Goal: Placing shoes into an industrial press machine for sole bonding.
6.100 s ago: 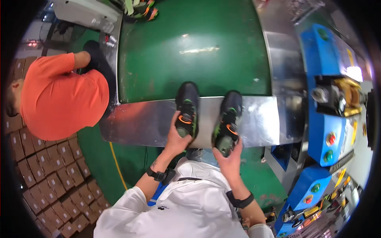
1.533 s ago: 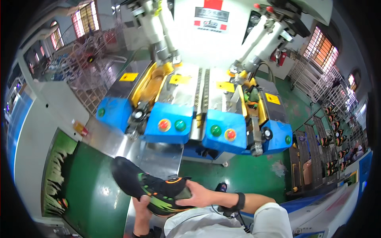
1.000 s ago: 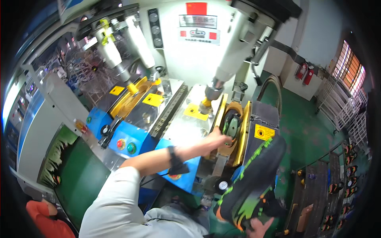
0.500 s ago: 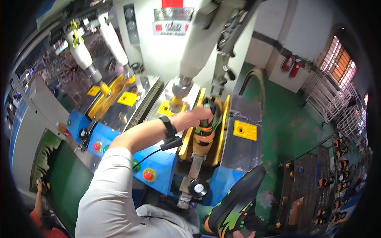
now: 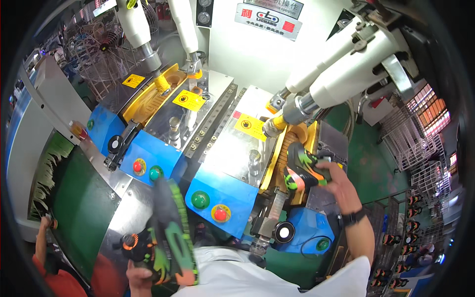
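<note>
In my right hand (image 5: 341, 184) is a black sports shoe (image 5: 303, 167) with green and orange patterning. My fingers are closed on its end, and the shoe lies tilted over the right yellow-sided cradle (image 5: 283, 154) of a press machine. I cannot tell whether it touches the cradle's bottom. At the lower left my left hand (image 5: 138, 275) is closed on a second shoe (image 5: 179, 242), similar in colour and smeared by motion. That shoe is lifted, with its dark and green sole edge toward the right. A black band (image 5: 354, 217) circles my right wrist.
White press arms with a yellow tip (image 5: 275, 126) hang beside the right cradle. Another yellow cradle (image 5: 153, 94) is at the left. Blue panels carry a green button (image 5: 200, 199) and a red button (image 5: 220, 214). A person in red (image 5: 64, 283) works at the far left; shoe racks (image 5: 396, 247) stand right.
My left hand has left the right cradle and is at the lower left with a shoe. My right hand has brought its shoe from the lower right to the cradle. The view has turned.
</note>
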Action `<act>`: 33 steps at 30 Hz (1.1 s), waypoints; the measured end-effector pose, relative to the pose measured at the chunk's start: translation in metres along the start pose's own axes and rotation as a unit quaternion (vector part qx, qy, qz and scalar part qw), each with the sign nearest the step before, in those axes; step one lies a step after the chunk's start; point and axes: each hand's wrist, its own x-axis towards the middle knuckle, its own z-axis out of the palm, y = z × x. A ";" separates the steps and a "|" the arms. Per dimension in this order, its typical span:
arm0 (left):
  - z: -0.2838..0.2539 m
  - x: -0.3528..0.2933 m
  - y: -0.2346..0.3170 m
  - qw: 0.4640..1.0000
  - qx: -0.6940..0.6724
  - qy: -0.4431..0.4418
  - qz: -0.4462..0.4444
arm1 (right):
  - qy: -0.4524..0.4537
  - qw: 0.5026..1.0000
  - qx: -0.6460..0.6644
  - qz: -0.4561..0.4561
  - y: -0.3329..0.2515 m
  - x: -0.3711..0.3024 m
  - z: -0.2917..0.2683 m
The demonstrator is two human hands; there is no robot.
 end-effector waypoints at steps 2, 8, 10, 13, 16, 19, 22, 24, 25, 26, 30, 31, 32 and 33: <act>-0.011 -0.023 -0.009 0.988 -0.003 0.141 0.060 | 0.000 0.993 -0.102 -0.059 -0.017 0.037 0.013; -0.140 -0.077 -0.078 0.804 0.530 0.237 0.132 | 0.158 0.929 -0.256 -0.217 0.014 0.085 0.030; -0.207 -0.081 -0.079 0.957 -0.043 0.247 -0.146 | 0.184 0.908 -0.312 -0.209 0.005 0.107 0.013; -0.206 -0.087 -0.051 0.878 0.049 0.368 -0.304 | 0.228 0.863 -0.394 -0.222 -0.002 0.091 0.045; -0.202 -0.071 -0.047 0.903 0.032 0.302 -0.305 | 0.325 0.755 -0.469 -0.323 0.053 0.091 0.067; -0.177 -0.038 -0.032 0.896 0.122 0.289 -0.315 | 0.306 0.758 -0.477 -0.324 0.067 0.093 0.084; -0.138 -0.002 -0.028 0.896 0.168 0.322 -0.254 | 0.269 0.770 -0.474 -0.332 0.062 0.096 0.074; -0.128 0.016 -0.030 0.943 -0.012 0.218 -0.252 | 0.293 0.741 -0.477 -0.372 0.065 0.102 0.073; -0.106 0.024 -0.034 0.952 -0.018 0.226 -0.205 | 0.300 0.732 -0.479 -0.379 0.068 0.100 0.073; -0.096 0.038 -0.041 0.961 -0.020 0.226 -0.158 | 0.314 0.724 -0.476 -0.388 0.067 0.100 0.075; -0.121 0.074 -0.050 0.975 -0.017 0.134 -0.179 | 0.291 0.758 -0.482 -0.328 0.054 0.094 0.056; -0.113 0.079 -0.051 0.976 -0.017 0.130 -0.176 | 0.292 0.757 -0.480 -0.333 0.053 0.081 0.055; -0.111 0.077 -0.050 0.979 -0.025 0.131 -0.156 | 0.271 0.753 -0.493 -0.342 0.055 0.064 0.062; -0.112 0.077 -0.048 0.981 -0.034 0.133 -0.138 | 0.252 0.746 -0.507 -0.350 0.060 0.046 0.069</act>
